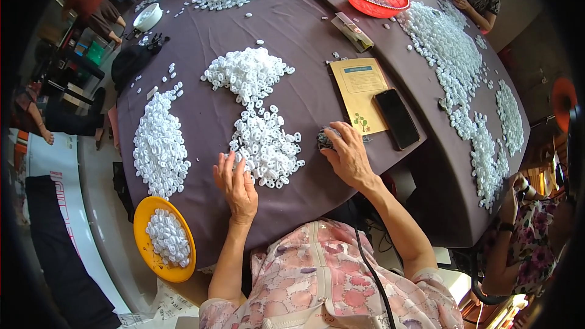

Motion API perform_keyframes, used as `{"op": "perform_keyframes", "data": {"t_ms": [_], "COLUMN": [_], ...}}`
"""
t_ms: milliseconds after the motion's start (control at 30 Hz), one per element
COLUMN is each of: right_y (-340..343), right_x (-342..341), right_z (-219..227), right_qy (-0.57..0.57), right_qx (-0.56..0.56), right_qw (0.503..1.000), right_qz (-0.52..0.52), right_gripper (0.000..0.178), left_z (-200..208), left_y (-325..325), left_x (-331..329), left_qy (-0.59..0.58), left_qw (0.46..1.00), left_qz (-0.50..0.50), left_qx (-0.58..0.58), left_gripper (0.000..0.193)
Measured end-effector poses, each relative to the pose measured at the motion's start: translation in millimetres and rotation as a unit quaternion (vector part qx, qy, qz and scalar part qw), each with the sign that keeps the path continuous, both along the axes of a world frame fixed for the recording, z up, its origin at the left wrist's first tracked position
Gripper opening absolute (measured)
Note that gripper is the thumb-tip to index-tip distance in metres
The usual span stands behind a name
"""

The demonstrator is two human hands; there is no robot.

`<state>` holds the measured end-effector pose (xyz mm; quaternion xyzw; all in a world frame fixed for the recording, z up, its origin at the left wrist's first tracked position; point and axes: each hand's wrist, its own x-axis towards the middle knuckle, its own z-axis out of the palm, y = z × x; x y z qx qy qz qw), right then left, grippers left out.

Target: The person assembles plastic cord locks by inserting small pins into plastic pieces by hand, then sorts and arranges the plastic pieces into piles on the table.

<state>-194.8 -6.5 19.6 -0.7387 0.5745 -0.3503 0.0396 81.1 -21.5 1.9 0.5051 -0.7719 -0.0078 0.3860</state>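
Observation:
Small white oval plastic pieces with two holes lie in a loose heap (pixel 268 146) in front of me. My left hand (pixel 236 192) is at the near left edge of that heap, fingers apart, fingertips touching or just over the nearest pieces. My right hand (pixel 348 155) reaches over a small dark grey pile (pixel 323 139) of tiny parts, too small to make out. Its thumb and fingers are apart around the pile, and they partly hide it. A second heap (pixel 248 73) of the same white pieces lies just behind the first.
Another white heap (pixel 159 146) lies at the left, above a yellow plate (pixel 141 231) of pieces. A tan envelope (pixel 365 85) and a black phone (pixel 397 119) are right of my hand. Red baskets (pixel 378 6) stand farther back. Other people sit around the brown-covered tables.

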Motion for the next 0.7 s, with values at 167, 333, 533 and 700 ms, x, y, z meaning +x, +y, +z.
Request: {"op": "perform_keyframes", "data": {"t_ms": [167, 333, 533, 700], "right_y": [23.0, 42.3, 49.0, 44.8], "right_x": [-22.1, -33.8, -35.5, -31.6], "right_z": [4.5, -5.4, -11.4, -16.5], "right_qy": [-0.024, -0.002, 0.036, 0.029], "right_qx": [-0.002, 0.005, 0.064, 0.041], "right_qw": [0.999, 0.983, 0.969, 0.967], "right_qz": [-0.042, -0.186, -0.237, -0.248], "right_gripper": [0.040, 0.041, 0.045, 0.046], "left_z": [18.2, 23.4, 6.3, -6.0], "left_y": [-5.5, -23.0, -71.8, -98.3], "left_x": [-29.7, -105.5, -182.0, -215.2], "left_qy": [0.038, 0.134, 0.092, 0.116], "left_qw": [0.997, 0.964, 0.953, 0.938], "left_qz": [-0.064, -0.205, -0.226, -0.210], "left_qx": [0.018, 0.100, 0.178, 0.250], "left_gripper": [0.024, 0.024, 0.034, 0.040]}}
